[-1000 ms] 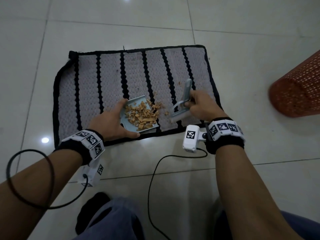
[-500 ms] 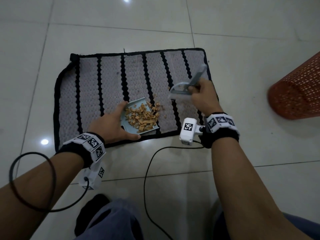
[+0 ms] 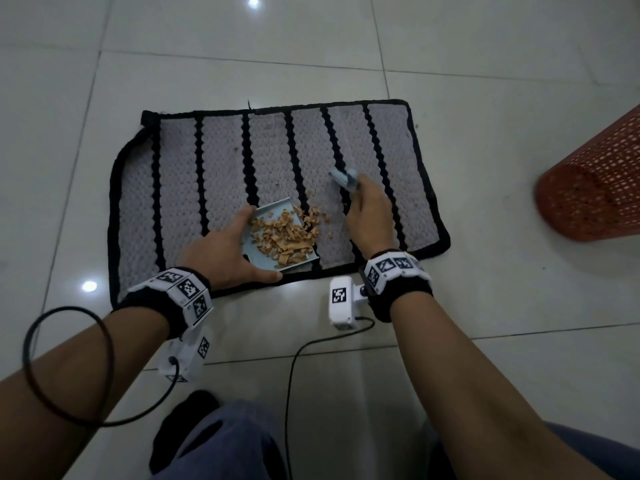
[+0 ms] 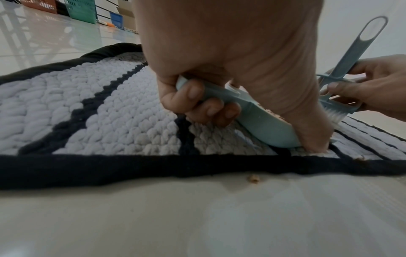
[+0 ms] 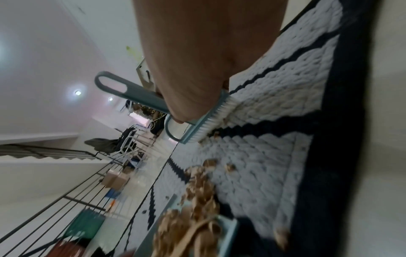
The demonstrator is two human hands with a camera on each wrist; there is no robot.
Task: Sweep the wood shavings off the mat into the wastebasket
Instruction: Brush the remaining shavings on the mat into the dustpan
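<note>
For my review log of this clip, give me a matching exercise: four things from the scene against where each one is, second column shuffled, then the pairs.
Things
1. dustpan
2. brush
3. wastebasket
4. wood shavings

Places
A. on the tiled floor, right of the mat
B. held by the right hand
C. piled mostly in the pan, a few loose on the mat
D. held on the mat by the left hand

Pairs: 1-D, 2-B, 3-A, 4-C

I see a pale tiled floor (image 3: 485, 81) carrying a grey, black-striped mat (image 3: 221, 174). A red mesh wastebasket (image 3: 595, 188) lies on the tiles, off the mat's right edge.
</note>
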